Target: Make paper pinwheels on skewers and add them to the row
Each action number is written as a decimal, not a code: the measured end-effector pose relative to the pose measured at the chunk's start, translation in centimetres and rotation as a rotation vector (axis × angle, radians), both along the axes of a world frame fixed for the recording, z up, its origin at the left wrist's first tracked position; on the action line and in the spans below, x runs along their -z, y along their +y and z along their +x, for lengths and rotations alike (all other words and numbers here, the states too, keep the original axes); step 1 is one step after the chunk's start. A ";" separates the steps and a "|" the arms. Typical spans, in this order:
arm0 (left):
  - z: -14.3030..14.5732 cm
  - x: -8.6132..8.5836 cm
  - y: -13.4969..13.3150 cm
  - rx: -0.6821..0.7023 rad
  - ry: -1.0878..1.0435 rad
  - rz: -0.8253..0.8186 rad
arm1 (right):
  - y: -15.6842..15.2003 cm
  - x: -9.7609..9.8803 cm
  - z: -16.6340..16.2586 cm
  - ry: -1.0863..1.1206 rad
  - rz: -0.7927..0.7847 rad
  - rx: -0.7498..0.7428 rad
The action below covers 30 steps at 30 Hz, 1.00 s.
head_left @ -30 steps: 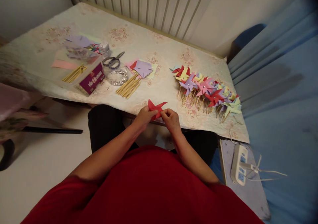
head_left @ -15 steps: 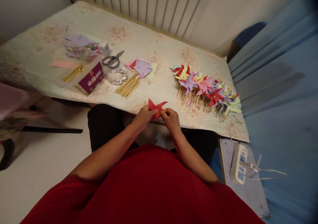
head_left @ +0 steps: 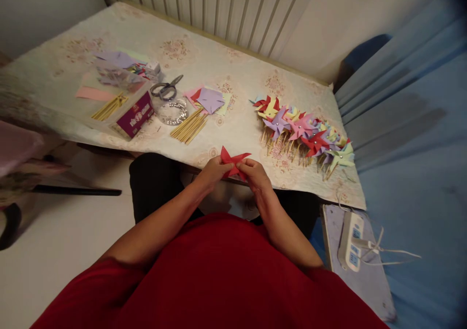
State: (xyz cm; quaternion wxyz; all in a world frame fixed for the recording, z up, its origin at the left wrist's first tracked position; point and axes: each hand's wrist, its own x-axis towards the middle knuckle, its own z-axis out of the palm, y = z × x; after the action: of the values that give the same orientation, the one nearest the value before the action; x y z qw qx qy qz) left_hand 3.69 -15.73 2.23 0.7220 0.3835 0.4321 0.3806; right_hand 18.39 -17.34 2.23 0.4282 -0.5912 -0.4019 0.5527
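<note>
A red paper pinwheel (head_left: 233, 158) with folded, pointed blades is held just above the table's front edge. My left hand (head_left: 213, 171) pinches its left side, the thumb laid toward the centre. On the other side my right hand (head_left: 256, 172) grips it with thumb and fingers near the middle. Behind the hands lie a bundle of thin sticks (head_left: 188, 126), a stack of cut paper sheets (head_left: 210, 100) with a lilac one on top, and a clear round dish (head_left: 172, 112) of small shiny pieces. Scissors (head_left: 166, 89) rest beyond the dish.
Finished-looking pinwheels (head_left: 301, 124) in several colours lie in a row at the right. A clear box with a purple label (head_left: 135, 116) holds sticks and paper at the left. A white power strip (head_left: 350, 241) sits on a small stand (head_left: 368, 290) beside a blue curtain (head_left: 416, 149).
The red pinwheel has shifted slightly right and its blades have turned a little. My right hand has moved from a fingertip pinch to a fuller hold on its right side.
</note>
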 end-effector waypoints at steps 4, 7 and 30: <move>-0.1 0.1 0.0 -0.011 0.038 0.018 | 0.1 0.1 -0.2 -0.070 0.017 -0.005; -0.1 0.5 0.1 -0.007 0.042 0.015 | 0.2 0.2 -0.4 -0.118 0.011 -0.018; -2.9 1.7 7.3 -0.031 -0.161 -0.058 | 6.9 -0.7 -1.6 -0.234 0.144 0.260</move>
State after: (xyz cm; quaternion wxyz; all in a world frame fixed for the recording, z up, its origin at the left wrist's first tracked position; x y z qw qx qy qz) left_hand 0.77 -8.42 0.56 0.7593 0.3237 0.3895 0.4086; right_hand 16.79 -10.42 2.89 0.4875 -0.6663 -0.4078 0.3900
